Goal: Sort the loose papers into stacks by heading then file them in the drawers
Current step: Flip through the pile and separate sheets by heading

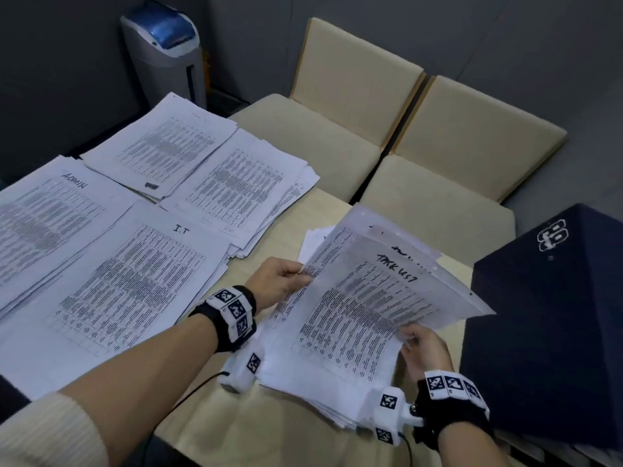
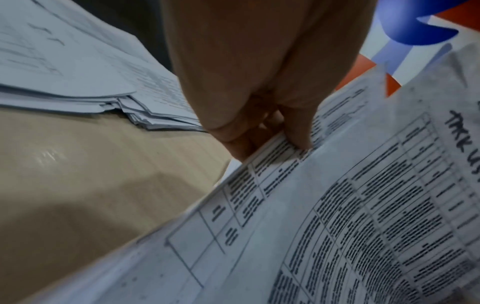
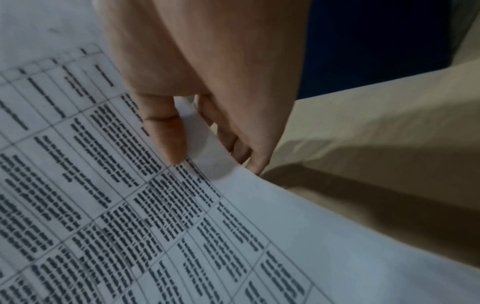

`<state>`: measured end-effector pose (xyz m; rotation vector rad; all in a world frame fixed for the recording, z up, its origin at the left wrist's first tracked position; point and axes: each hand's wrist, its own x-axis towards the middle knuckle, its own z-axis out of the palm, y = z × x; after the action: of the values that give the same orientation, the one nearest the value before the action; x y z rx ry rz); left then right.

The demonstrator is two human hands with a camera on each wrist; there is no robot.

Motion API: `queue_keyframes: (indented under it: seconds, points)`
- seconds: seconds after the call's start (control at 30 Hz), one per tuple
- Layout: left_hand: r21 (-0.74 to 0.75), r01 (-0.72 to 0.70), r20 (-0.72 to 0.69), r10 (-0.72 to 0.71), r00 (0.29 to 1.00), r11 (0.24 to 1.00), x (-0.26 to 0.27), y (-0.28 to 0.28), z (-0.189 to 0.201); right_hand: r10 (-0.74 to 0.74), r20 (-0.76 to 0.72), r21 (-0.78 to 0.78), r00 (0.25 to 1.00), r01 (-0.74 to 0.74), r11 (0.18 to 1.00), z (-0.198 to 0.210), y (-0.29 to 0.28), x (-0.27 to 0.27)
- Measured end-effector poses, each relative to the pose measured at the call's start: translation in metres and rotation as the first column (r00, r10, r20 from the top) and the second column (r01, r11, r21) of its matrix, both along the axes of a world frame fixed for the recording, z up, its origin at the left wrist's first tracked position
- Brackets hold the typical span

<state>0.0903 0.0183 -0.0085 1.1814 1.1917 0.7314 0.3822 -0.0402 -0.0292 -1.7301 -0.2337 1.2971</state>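
A loose pile of printed sheets (image 1: 323, 372) lies at the table's near right. Its top sheet (image 1: 364, 305), hand-marked "TASK LIST", is lifted and fanned with a few sheets under it. My left hand (image 1: 286, 281) pinches the lifted sheets' left edge (image 2: 280, 144), thumb on top. My right hand (image 1: 421, 348) pinches the right edge of the top sheet (image 3: 197, 139) between thumb and fingers. Sorted stacks lie to the left: one marked "I.T" (image 1: 135, 291), one marked "ADMIN" (image 1: 43, 224), and two more behind (image 1: 161, 143) (image 1: 242, 183).
A dark blue box (image 1: 553, 318) stands right beside the loose pile. Two beige chairs (image 1: 387, 106) are tucked at the table's far side. A grey and blue bin (image 1: 165, 55) stands on the floor behind. Bare tabletop (image 1: 269, 429) shows near me.
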Motion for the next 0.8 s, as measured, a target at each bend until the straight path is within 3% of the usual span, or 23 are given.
queue_keyframes:
  seconds: [0.13,0.27,0.37,0.47,0.57,0.63,0.67,0.7,0.73,0.8]
  points:
    - [-0.041,-0.06,0.11,0.064,0.992,0.997,-0.005,-0.004,0.005,-0.025,0.01,0.011,1.0,0.025,1.0,0.003,-0.016,-0.004]
    - [-0.022,-0.059,0.084,0.06,0.995,0.998,-0.007,-0.007,-0.003,-0.119,-0.004,0.07,0.993,0.119,0.99,-0.005,-0.033,-0.008]
    - [-0.036,-0.039,-0.015,0.038,0.999,0.999,-0.002,-0.012,-0.007,-0.195,0.048,0.122,0.98,0.188,0.974,-0.004,-0.047,-0.007]
    - [-0.051,-0.165,-0.095,0.16,0.983,0.985,0.002,-0.01,-0.02,-0.215,0.1,0.05,0.971,0.211,0.976,-0.009,-0.057,-0.001]
    - [0.078,-0.141,-0.418,0.161,0.894,0.987,0.007,-0.003,-0.036,-0.328,-0.001,-0.023,0.945,0.328,0.944,-0.019,-0.06,0.011]
    - [0.121,-0.094,-0.588,0.147,0.795,0.988,0.013,0.002,-0.039,-0.236,0.119,-0.089,0.964,0.247,0.965,-0.003,-0.062,0.006]
    - [0.109,-0.073,-0.639,0.127,0.758,0.991,0.016,0.004,-0.039,-0.046,0.354,-0.167,0.934,0.111,0.98,-0.016,-0.068,0.015]
    - [0.087,-0.05,-0.685,0.096,0.722,0.995,0.02,0.007,-0.039,0.206,0.498,-0.306,0.842,-0.052,0.951,-0.032,-0.072,0.025]
    - [0.06,-0.034,-0.723,0.067,0.688,0.998,0.025,0.01,-0.038,0.294,0.494,-0.405,0.818,-0.083,0.911,-0.042,-0.076,0.031]
    - [-0.002,-0.036,-0.759,0.022,0.651,0.999,0.032,0.014,-0.037,0.147,0.354,-0.411,0.924,0.013,0.912,-0.064,-0.077,0.044]
